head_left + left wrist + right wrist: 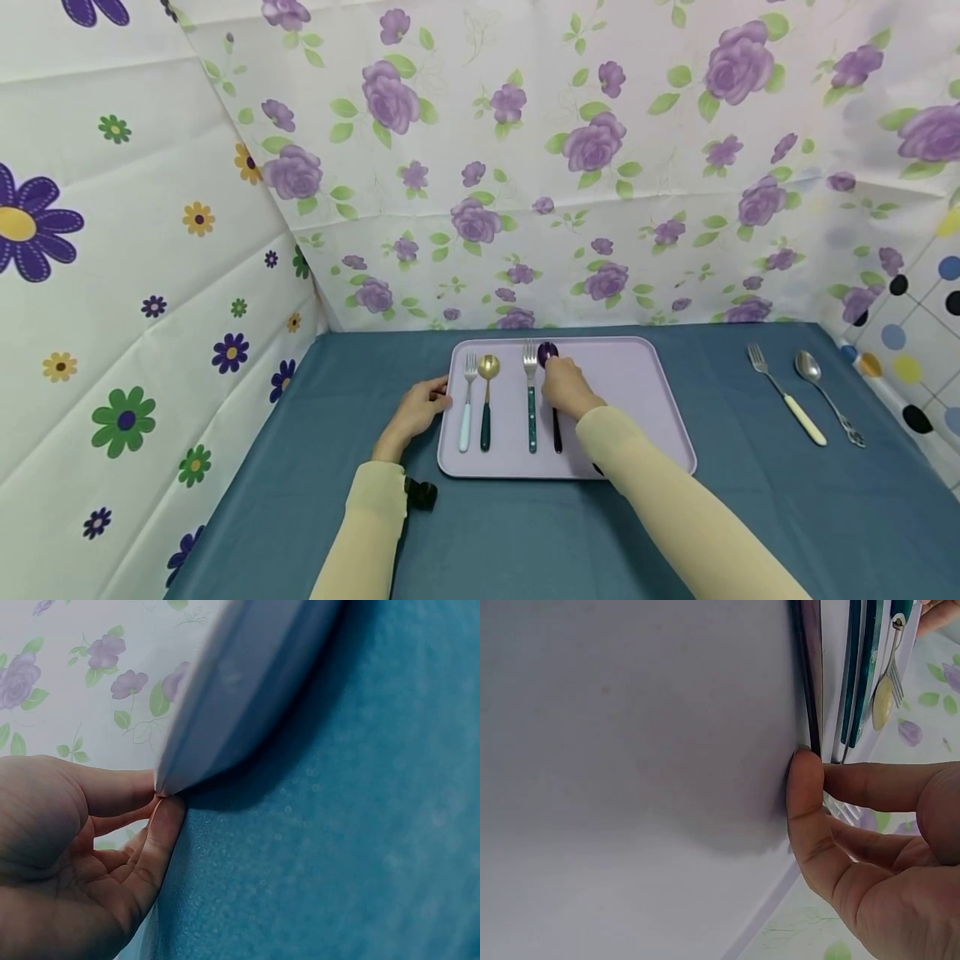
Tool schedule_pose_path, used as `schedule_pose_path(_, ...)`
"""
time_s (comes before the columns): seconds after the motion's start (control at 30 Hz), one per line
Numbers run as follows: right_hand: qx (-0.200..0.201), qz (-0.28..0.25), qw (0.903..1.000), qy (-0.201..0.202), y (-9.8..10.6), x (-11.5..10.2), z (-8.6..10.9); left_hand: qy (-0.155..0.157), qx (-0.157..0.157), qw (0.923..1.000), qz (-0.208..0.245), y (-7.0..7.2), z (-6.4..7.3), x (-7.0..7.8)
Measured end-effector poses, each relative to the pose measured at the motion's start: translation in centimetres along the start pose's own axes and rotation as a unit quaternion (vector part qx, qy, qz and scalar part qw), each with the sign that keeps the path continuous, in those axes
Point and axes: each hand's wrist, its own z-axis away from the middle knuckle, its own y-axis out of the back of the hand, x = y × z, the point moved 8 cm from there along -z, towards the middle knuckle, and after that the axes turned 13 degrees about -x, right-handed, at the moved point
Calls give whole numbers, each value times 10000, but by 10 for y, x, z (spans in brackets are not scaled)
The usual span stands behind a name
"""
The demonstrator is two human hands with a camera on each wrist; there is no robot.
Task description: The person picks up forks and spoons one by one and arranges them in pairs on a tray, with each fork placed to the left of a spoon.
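Observation:
My right hand (570,387) pinches a dark spoon (557,429) between thumb and finger, over the lilac tray (637,400). The spoon's purple bowl (547,352) shows beyond the hand, its black handle toward me. In the right wrist view the fingertips (806,769) close on the dark handle (808,675). My left hand (415,412) pinches the tray's left rim, thumb and finger meeting at the edge (169,784) in the left wrist view. Just left of the dark spoon lies a fork with a green handle (532,417).
On the tray's left side lie a fork with a pale blue handle (465,425) and a gold spoon with a green handle (486,421). Right of the tray, a cream-handled fork (802,417) and a silver spoon (828,400) rest on the blue-green cloth (525,542). Floral sheets (487,167) hang behind.

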Motion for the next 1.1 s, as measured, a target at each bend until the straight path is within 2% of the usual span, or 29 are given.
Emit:
schedule_pose_path(0.23,70,172,9998,54,0,0,1,17,-11,10000,49,0,0,-2)
schedule_pose_path(0.63,-18,28,10000,23,0,1,3,-31,-10,10000,53,-1,1,-2)
schedule_pose_path(0.77,-69,72,9998,176,3,3,3,-65,-3,10000,40,-1,0,-1)
schedule_pose_path(1.1,100,163,9973,710,23,12,7,-9,21,10000,26,-1,1,-1)
